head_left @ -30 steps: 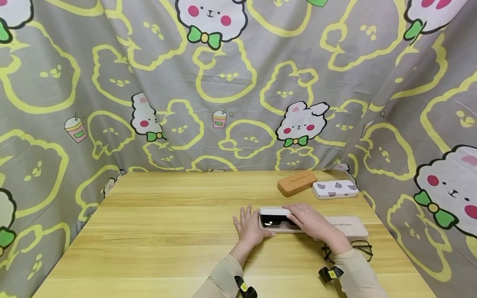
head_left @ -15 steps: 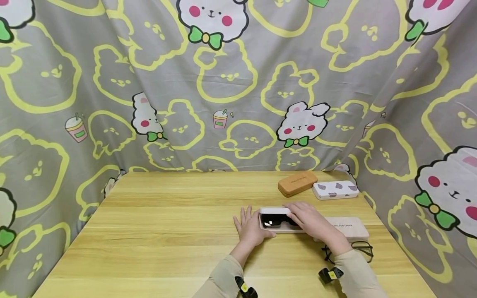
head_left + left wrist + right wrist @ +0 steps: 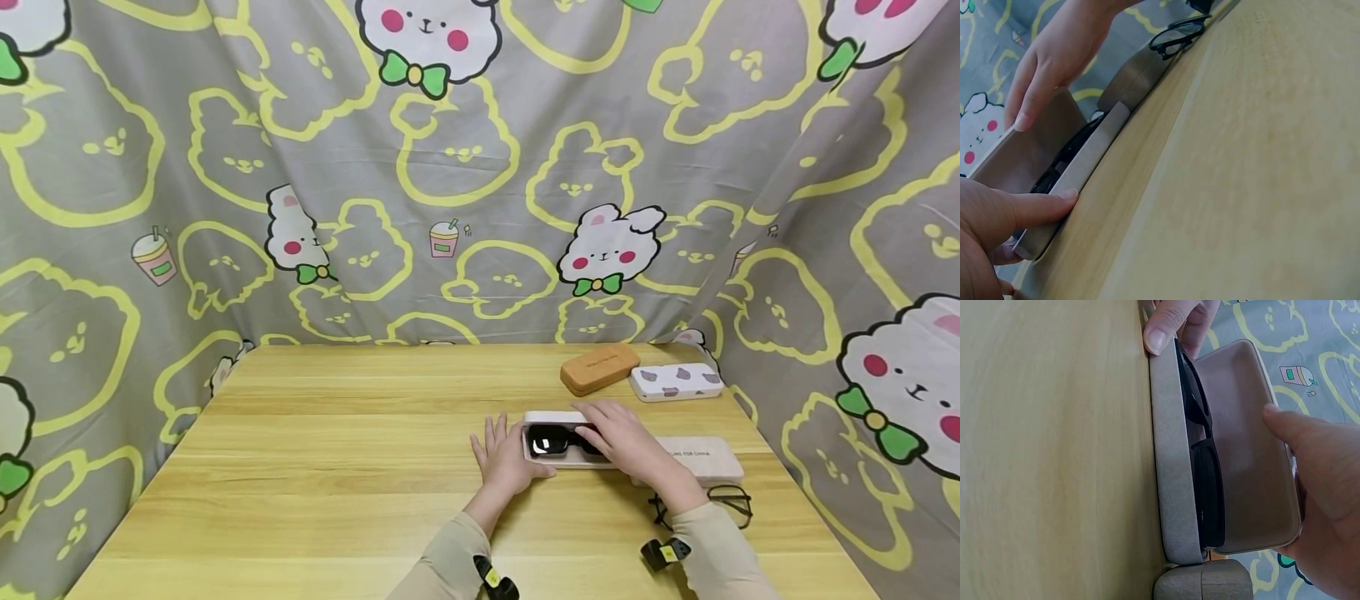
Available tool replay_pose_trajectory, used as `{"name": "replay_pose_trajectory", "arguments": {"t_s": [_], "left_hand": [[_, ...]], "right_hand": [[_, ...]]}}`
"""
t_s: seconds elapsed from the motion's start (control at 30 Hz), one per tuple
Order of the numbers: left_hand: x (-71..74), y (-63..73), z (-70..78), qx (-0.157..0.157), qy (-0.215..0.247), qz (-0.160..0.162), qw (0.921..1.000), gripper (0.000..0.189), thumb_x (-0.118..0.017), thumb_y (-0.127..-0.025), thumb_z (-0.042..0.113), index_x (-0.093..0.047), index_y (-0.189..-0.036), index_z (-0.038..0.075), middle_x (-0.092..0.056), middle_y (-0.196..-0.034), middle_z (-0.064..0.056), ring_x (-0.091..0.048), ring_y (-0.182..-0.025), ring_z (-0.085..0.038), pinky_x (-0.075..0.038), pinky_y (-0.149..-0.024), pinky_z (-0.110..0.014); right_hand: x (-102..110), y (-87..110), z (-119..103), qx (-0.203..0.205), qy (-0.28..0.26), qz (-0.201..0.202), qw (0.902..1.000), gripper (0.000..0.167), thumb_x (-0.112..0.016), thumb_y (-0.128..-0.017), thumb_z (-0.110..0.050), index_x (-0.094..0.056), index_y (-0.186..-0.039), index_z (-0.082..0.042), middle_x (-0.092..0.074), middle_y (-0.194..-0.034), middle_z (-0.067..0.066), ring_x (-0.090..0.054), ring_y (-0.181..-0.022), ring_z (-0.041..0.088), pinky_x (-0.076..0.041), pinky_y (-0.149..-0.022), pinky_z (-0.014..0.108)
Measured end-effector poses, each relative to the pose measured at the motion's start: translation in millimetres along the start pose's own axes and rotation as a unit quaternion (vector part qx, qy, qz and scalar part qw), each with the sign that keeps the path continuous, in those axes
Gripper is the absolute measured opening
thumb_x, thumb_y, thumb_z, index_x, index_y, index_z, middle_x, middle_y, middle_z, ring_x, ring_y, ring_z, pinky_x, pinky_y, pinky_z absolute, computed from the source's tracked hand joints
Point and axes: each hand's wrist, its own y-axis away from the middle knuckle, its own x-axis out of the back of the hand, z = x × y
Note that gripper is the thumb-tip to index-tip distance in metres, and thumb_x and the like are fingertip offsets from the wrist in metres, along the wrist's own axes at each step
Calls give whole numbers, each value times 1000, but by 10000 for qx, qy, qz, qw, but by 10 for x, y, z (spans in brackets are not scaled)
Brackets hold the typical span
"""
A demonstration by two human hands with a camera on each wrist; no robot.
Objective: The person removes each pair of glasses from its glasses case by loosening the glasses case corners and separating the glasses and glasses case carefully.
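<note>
Woodgrain table (image 3: 322, 500), fingers (image 3: 600, 412) gripping oblong case (image 3: 1241, 444), glossy sunglasses (image 3: 555, 440)

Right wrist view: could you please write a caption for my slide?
The left grip touches an open case with black sunglasses inside, while the right grip holds its lid.

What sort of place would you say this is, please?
Probably a curtained-off indoor spot set up for filming tabletop work: a cartoon-patterned curtain hangs behind and on both sides of a wooden table, and the person wears wrist cameras.
</note>
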Motion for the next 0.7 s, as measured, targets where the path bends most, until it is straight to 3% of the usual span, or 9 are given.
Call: {"name": "replay_pose_trajectory", "arguments": {"t_s": [0.27,0.53,0.7], "left_hand": [[3,2,-7,6,-43,-9,10000,90,-92,-56,42,-55,-135,15,-37,-155,-17,-17,-149,-41,-3,-117,-68],[7,2,-1,-6,-87,3,10000,91,-91,-56,43,-55,-134,15,-37,-155,-17,-17,-149,-41,-3,-116,-69],[20,5,8,4,-46,-32,10000,90,-92,-57,42,-55,-135,13,-37,-155,-17,-17,-149,-41,-3,-117,-68]], "right_hand": [[18,7,18,-3,-21,93,10000,59,-67,-91,-33,-49,-142,-10,-60,-126,13,-54,-119,35,-40,-102,59],[11,3,14,-27,-66,94,9999,63,-69,-90,-34,-48,-144,-10,-56,-134,17,-49,-127,38,-36,-107,60],[5,-2,0,-149,-113,57,9998,62,-68,-90,-34,-47,-144,-11,-52,-142,18,-42,-136,43,-26,-111,66]]}}
